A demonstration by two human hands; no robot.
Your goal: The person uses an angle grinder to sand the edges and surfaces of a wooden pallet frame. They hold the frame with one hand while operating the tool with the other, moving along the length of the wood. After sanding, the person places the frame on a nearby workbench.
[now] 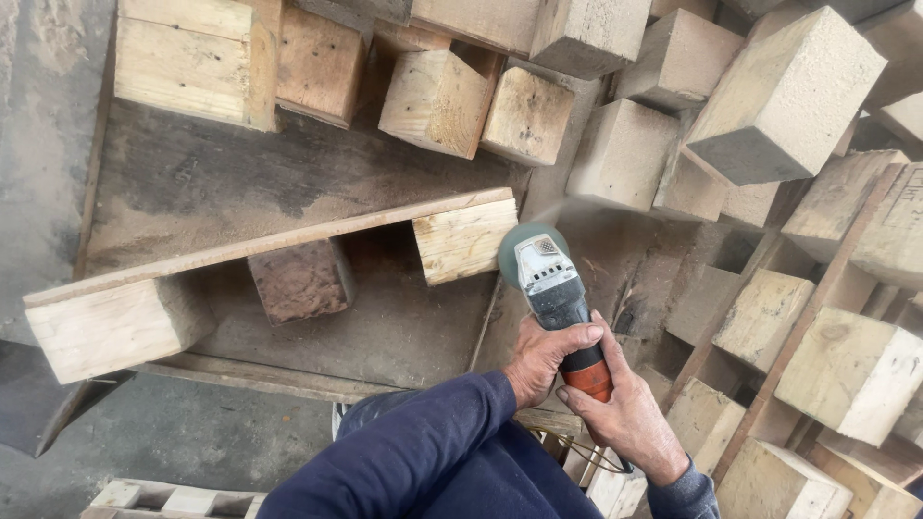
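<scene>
Partly hidden by the angle grinder [556, 293], which left hand [541, 358] and right hand [625, 411] both grip, its disc blurs.

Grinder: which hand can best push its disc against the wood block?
Probably the left hand: it grips the grinder closer to the disc and the block. The right hand holds the orange rear end.

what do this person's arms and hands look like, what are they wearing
Both arms are covered by dark navy long sleeves with ribbed cuffs ending at the wrists. The left hand and right hand are bare: no gloves, rings or watch visible.
</scene>
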